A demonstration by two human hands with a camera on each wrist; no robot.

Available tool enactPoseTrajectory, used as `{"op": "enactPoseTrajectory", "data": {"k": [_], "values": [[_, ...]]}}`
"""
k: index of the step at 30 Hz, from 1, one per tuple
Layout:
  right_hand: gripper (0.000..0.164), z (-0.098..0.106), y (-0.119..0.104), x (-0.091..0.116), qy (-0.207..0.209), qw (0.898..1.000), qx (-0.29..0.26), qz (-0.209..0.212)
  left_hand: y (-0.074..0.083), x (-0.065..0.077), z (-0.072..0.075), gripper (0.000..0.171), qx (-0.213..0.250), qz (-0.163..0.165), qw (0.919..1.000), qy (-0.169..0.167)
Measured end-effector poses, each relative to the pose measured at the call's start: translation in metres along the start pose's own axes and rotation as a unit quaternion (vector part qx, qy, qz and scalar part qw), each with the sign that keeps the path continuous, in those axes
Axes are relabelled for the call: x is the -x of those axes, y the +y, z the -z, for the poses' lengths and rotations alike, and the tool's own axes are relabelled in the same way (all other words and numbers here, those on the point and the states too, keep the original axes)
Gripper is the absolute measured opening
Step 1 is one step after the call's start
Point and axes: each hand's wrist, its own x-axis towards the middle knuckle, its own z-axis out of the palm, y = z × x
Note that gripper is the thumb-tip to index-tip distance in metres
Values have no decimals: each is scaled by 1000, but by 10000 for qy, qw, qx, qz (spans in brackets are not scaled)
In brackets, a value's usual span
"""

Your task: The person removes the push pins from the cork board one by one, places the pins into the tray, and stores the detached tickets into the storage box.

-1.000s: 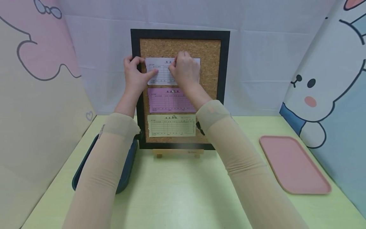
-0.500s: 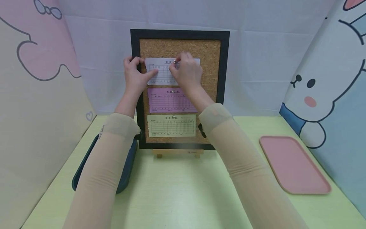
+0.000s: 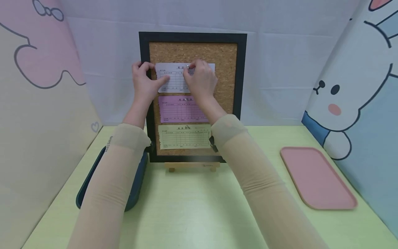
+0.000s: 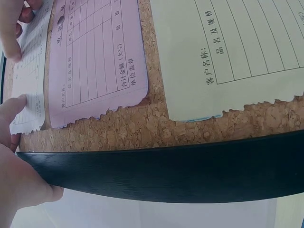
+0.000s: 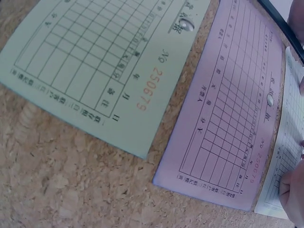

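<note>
Pale cloth [image 3: 199, 20] is being hung at the far side of a light green table [image 3: 192, 207], with cartoon-printed sheets being used as left and right walls. The left hand [image 3: 146, 83] is being kept clamped on the left edge of a black-framed corkboard [image 3: 194, 52]; fingers are being hooked over the frame, while its thumb is being pressed on the left part of a white slip [image 3: 172, 81]. The right hand [image 3: 202, 79] is being held against the same slip, fingers bent, thumb and index being placed at a silver pin [image 3: 188, 67] near the slip's top edge; whether the pin is being pinched cannot be told.

The white slip is being seen as the topmost of three printed forms, flat on the cork. Below it a pink slip [image 3: 175, 110] is being held by its own pin [image 3: 186, 99], and lowest a yellow-green slip [image 3: 183, 138] by another. Both lower slips are being partly covered by the right arm in the head view.

The board is being propped upright on a wooden stand [image 3: 192, 165]. Near left, a dark blue tray [image 3: 134, 195] is being partly hidden by the left sleeve [image 3: 107, 186]; at right, a pink tray [image 3: 317, 178] is being laid flat, well apart from the board.
</note>
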Motion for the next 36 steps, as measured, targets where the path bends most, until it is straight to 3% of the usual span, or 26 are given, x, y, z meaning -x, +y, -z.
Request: {"op": "enactPoseTrajectory", "data": {"k": [22, 36], "values": [[18, 3, 0, -2, -57, 9993, -299, -218, 1, -2, 2, 40, 113, 138, 9998, -2], [19, 11, 10, 4, -149, 9977, -558, 359, -4, 0, 2, 33, 93, 392, 9992, 66]]}}
